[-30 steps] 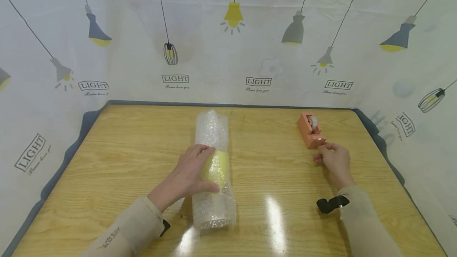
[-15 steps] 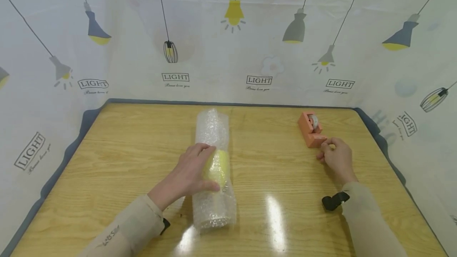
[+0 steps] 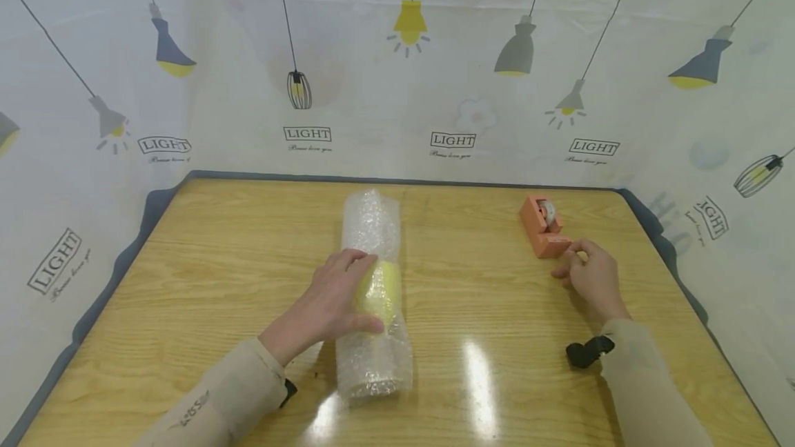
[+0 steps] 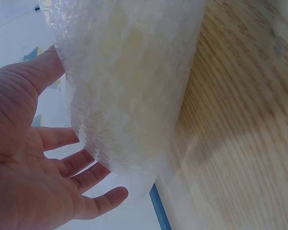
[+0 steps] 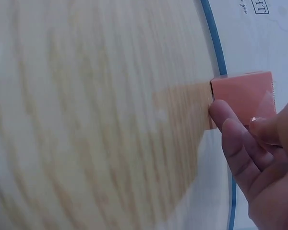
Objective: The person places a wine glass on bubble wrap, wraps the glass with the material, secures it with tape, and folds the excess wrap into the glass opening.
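A long bubble-wrapped bundle [image 3: 373,364] lies on the table, with a yellow thing [image 3: 388,288] showing through its middle; the kind of thing inside cannot be told. My left hand [image 3: 332,295] holds the bundle from its left side, thumb and fingers spread along its curve. In the left wrist view the fingertips touch the bubble wrap [image 4: 134,81]. At the right, my right hand [image 3: 593,278] is at the front end of an orange tape dispenser [image 3: 543,230]. Its thumb and forefinger pinch the end of the clear tape [image 5: 267,104], seen in the right wrist view.
The wooden table [image 3: 459,247] ends at a dark blue edge against a curtain [image 3: 373,102] printed with lamps. A black wrist camera [image 3: 586,352] hangs below the right sleeve. Light glares off the table near the front.
My right hand has drawn back slightly to the right from the front of the dispenser. The left hand and the wrapped bundle stay in place.
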Demonstrator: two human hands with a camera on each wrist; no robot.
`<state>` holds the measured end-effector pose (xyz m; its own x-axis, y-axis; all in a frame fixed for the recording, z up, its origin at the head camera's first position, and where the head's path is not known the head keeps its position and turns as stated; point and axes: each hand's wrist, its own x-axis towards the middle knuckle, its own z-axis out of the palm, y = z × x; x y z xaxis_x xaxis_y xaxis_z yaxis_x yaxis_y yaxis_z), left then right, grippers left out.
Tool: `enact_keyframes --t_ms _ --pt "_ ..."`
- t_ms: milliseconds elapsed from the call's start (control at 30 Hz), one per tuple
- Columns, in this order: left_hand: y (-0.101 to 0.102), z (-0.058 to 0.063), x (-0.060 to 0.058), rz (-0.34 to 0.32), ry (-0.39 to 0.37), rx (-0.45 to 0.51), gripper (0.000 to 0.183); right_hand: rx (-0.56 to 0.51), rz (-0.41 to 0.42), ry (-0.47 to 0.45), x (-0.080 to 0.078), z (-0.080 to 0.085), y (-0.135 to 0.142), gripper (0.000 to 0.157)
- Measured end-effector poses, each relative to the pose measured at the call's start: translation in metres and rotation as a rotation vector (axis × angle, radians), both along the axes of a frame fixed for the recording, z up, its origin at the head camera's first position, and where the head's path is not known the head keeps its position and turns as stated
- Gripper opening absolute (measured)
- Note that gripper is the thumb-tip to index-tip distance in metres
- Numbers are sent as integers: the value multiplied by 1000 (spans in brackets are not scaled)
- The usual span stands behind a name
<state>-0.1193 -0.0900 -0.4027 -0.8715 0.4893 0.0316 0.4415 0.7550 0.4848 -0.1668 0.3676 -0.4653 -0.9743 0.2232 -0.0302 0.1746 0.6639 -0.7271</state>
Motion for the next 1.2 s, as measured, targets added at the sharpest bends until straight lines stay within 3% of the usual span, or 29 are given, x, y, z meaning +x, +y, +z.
enact_keyframes --t_ms 267,467,733,967,1200 --pt "0 1 0 8 -10 -2 109 1 53 -63 7 4 5 24" --pt "-1 1 1 7 -12 9 109 62 63 -74 12 11 1 26" --pt "-2 -1 0 2 4 14 106 41 137 22 21 24 -20 19" --pt "-3 -2 1 -1 17 22 105 113 226 137 22 27 -34 16" --pt "-2 -3 1 -3 17 28 107 159 305 189 23 37 -49 11"
